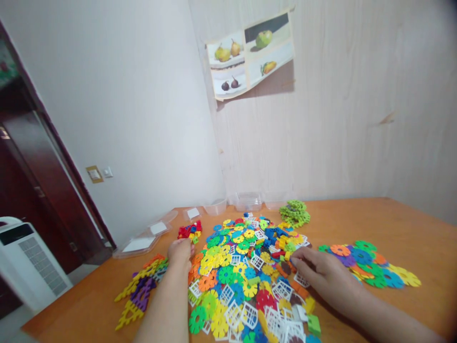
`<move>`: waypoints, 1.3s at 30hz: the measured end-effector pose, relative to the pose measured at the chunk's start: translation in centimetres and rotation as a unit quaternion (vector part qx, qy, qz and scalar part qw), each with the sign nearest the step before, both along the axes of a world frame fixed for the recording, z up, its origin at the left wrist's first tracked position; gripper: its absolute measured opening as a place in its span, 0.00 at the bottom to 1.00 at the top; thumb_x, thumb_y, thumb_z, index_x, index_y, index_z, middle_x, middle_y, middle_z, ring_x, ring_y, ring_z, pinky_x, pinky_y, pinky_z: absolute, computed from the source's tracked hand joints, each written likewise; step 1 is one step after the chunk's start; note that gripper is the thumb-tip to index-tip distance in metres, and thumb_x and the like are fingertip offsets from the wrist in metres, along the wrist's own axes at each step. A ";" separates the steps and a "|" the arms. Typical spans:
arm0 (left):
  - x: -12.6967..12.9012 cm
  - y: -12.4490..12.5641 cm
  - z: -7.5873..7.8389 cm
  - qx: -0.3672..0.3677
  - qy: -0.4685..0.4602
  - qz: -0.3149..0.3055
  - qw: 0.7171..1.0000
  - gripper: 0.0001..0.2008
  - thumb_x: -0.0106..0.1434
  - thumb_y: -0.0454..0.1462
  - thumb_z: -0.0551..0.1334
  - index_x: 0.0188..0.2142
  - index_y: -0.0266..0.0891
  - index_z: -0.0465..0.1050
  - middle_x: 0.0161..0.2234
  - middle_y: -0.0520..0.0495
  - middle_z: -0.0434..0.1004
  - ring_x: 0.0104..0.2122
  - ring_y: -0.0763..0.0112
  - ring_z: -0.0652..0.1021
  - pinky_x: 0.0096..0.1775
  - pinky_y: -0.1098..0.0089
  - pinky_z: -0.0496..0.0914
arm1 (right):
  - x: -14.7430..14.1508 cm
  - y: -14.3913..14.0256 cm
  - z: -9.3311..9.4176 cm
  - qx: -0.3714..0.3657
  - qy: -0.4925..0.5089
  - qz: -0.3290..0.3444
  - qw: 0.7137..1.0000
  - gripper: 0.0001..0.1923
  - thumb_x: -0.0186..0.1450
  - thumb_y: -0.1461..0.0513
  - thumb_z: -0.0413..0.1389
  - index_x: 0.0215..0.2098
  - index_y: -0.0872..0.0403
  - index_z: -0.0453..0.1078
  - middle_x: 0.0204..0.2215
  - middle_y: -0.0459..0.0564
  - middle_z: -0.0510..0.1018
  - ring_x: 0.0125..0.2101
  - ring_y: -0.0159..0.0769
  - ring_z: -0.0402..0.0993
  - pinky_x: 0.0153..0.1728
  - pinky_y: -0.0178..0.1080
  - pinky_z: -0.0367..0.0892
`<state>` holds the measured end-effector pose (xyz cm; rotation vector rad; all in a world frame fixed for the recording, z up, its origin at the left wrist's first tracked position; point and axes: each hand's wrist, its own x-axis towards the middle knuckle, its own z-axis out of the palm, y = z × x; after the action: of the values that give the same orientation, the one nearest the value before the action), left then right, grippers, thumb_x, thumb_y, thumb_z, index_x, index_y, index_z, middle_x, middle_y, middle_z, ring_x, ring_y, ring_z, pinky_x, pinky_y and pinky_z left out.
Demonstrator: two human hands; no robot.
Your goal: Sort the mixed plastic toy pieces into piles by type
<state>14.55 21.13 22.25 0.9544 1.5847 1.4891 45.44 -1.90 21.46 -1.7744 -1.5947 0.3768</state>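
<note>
both hands point(180, 252) point(321, 276) rest loose-fingered on glossy notched plastic discs point(246, 271), gripping nothing.

No words, numbers or brand marks can be read anywhere; the poster point(250, 55) on the wall shows only fruit.

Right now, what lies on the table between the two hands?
In the head view, the mixed pile of plastic pieces lies between the left hand and right hand.

Mixed pile of flat plastic snowflake discs and white lattice squares point(246, 276), centre of table; a small red-and-yellow cluster point(190, 231) at its far left; a multicoloured disc group point(367, 267) lying right.
</note>
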 end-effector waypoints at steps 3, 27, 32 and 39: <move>0.1 0.3 0.0 -0.037 -0.032 0.006 0.999 0.07 0.66 0.37 0.62 0.37 0.33 0.71 0.29 0.52 0.73 0.26 0.77 0.74 0.28 0.73 0.72 | 0.1 0.1 -0.1 0.000 0.001 -0.001 1.000 0.15 0.68 0.53 0.46 0.33 0.50 0.71 0.27 0.46 0.78 0.28 0.38 0.72 0.29 0.37 0.60; 1.1 -0.5 0.4 -0.042 0.031 -0.127 0.991 0.05 0.54 0.33 0.62 0.32 0.35 0.71 0.26 0.46 0.78 0.17 0.76 0.72 0.19 0.77 0.60 | 0.1 0.0 -0.2 0.001 -0.011 -0.003 1.000 0.16 0.68 0.54 0.47 0.33 0.50 0.72 0.25 0.45 0.77 0.27 0.37 0.72 0.28 0.36 0.59; 0.7 0.1 0.1 -0.029 0.034 -0.089 0.995 0.03 0.54 0.32 0.61 0.31 0.37 0.70 0.23 0.50 0.74 0.20 0.73 0.75 0.22 0.76 0.64 | 0.2 0.2 -0.4 0.000 -0.010 -0.002 1.000 0.15 0.68 0.54 0.47 0.33 0.50 0.72 0.25 0.45 0.77 0.27 0.37 0.72 0.27 0.36 0.59; 0.8 -0.2 0.1 -0.022 0.046 -0.098 0.994 0.05 0.54 0.33 0.61 0.32 0.36 0.71 0.26 0.46 0.77 0.23 0.71 0.76 0.27 0.72 0.69 | 0.1 0.1 -0.2 0.004 -0.010 -0.004 1.000 0.15 0.68 0.54 0.47 0.33 0.50 0.72 0.26 0.45 0.78 0.27 0.37 0.72 0.28 0.37 0.59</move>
<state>15.32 20.92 22.32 1.1342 1.5333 1.2859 45.57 -1.78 21.31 -1.7835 -1.6001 0.3488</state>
